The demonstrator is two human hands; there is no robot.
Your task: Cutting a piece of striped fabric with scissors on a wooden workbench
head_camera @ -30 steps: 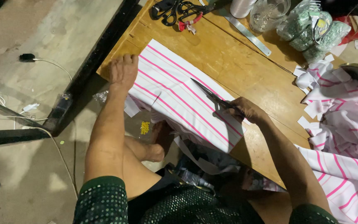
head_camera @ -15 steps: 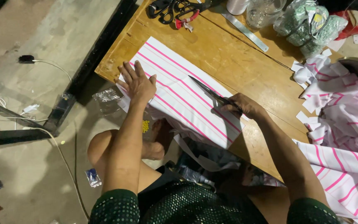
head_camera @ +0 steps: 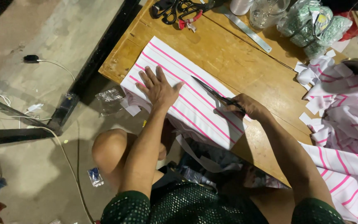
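Left hand (head_camera: 159,89) lies flat w/ fingers (head_camera: 148,77) spread apart, pressing down on a white cloth piece w/ pink stripes (head_camera: 187,97) that sits on the wooden tabletop (head_camera: 237,62), near its front-left corner; part of the cloth hangs over the tabletop's near edge. Right hand (head_camera: 247,107) is just to the right on the same cloth, fingers clamped round the handles of black scissors (head_camera: 217,95), blades pointing up-left across the fabric toward the left hand; can't tell if blades are open or closed. More pink-striped fabric (head_camera: 344,124) is heaped at the right, w/ small white offcuts (head_camera: 311,105) around it. At the far edge: a second pair of black scissors (head_camera: 175,8), a metal ruler (head_camera: 245,27), a clear glass jar (head_camera: 268,12) & a bag of green stuff (head_camera: 315,25). The person's bare knee (head_camera: 108,151) shows below the tabletop; cables (head_camera: 50,64) run over the concrete floor (head_camera: 30,33) at left.
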